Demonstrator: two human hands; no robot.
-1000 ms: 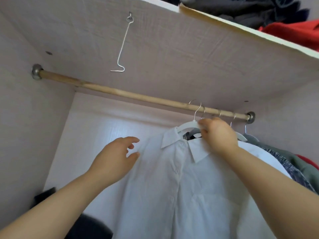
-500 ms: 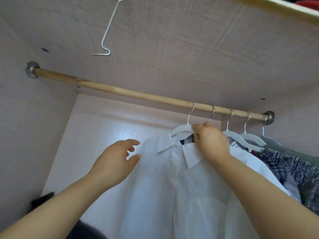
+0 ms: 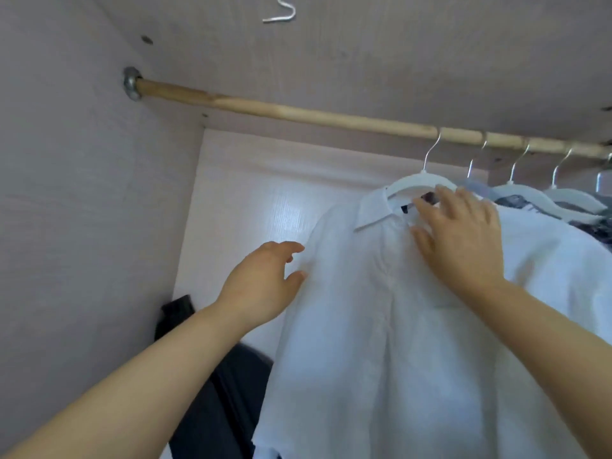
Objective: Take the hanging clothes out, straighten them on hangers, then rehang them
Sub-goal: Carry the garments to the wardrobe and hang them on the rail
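Straightening seems underway: right hand (image 3: 460, 240) lies spread-fingered on the shirt (image 3: 381, 342) collar, left hand (image 3: 261, 286) relaxed beside its shoulder. Next, the collar probably needs squaring.

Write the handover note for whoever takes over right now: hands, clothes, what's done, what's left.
Left hand: open, at the shoulder edge of the white shirt, gripping nothing.
Right hand: open, fingers spread on the shirt just below the collar, fingertips by the white hanger.
Things: the shirt is on its hanger, hook over the wooden rod. The other hangers, with garments on them, crowd the rod's right end.
Done: this shirt hangs on the rod.
Left: smooth its front if needed. Whether the garments on the right have been straightened cannot be told, so check them.
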